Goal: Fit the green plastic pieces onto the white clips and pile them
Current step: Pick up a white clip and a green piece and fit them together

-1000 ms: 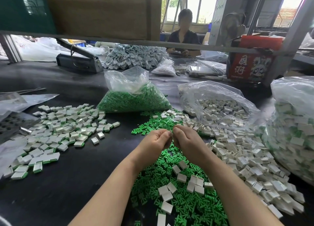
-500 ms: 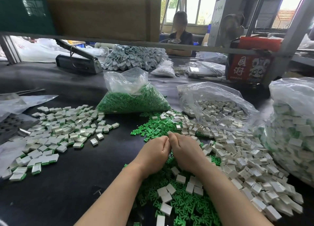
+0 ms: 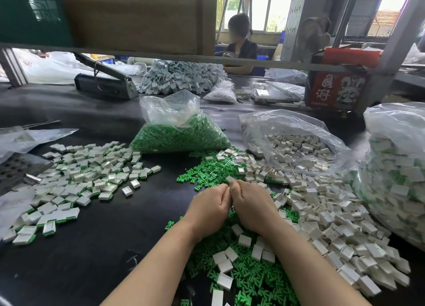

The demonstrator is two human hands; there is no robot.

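Note:
My left hand [image 3: 210, 206] and my right hand [image 3: 249, 204] are curled and pressed together, thumb against thumb, over the loose green plastic pieces [image 3: 250, 280]. A white clip [image 3: 230, 179] shows at the fingertips, pinched between both hands; any green piece with it is hidden. Loose white clips [image 3: 326, 218] spread to the right of my hands. The pile of fitted white-and-green clips [image 3: 76, 179] lies on the left of the black table [image 3: 96, 255].
A clear bag of green pieces [image 3: 179, 135] stands behind my hands, an open bag of white clips [image 3: 289, 142] to its right, a full bag of fitted clips [image 3: 395, 172] at the far right. A person sits across the table, behind a shelf rail [image 3: 161, 58].
Both hands have dropped slightly toward the table and closed tighter against each other, knuckles now touching. The piles and bags lie as before.

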